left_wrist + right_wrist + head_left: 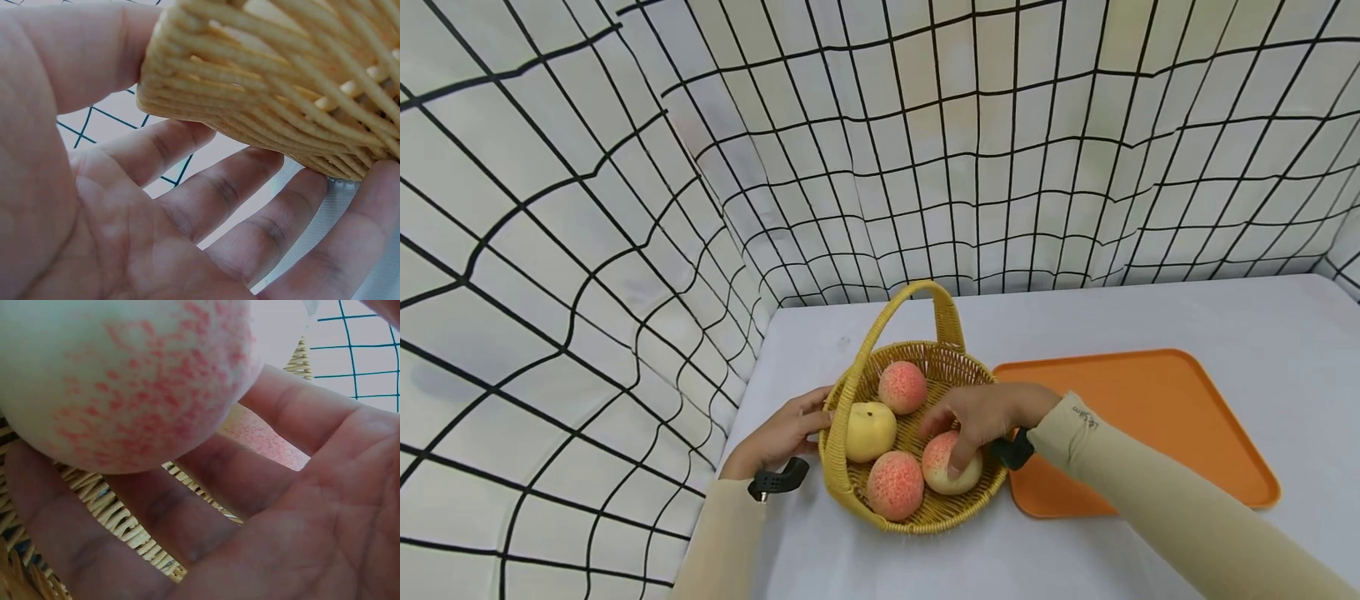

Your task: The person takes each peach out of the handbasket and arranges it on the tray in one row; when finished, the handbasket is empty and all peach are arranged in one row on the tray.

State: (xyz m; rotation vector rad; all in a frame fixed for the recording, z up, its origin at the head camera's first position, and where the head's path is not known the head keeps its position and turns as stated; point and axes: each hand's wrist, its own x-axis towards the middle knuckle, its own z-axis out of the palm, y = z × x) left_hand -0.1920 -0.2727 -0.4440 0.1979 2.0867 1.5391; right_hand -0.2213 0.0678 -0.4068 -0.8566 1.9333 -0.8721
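Observation:
A yellow wicker basket (pixel 925 527) with a tall arched handle stands on the white table. In it lie several fruits: a pink peach (pixel 902 387) at the back, a pale yellow fruit (pixel 871 432) at the left, another pink peach (pixel 895 486) at the front and a pink-and-cream peach (pixel 952 463) at the right. My right hand (pixel 981 414) reaches in over the rim and grips that right-hand peach, fingers curled around its far side. With thumb at the rim and fingers against the woven side (pixel 262 94), my left hand (pixel 786 433) holds the basket's left side.
An orange tray (pixel 1150 417) lies flat on the table (pixel 1075 321), just right of the basket and partly under my right forearm. White walls with black netting (pixel 977 158) stand behind and to the left of the table.

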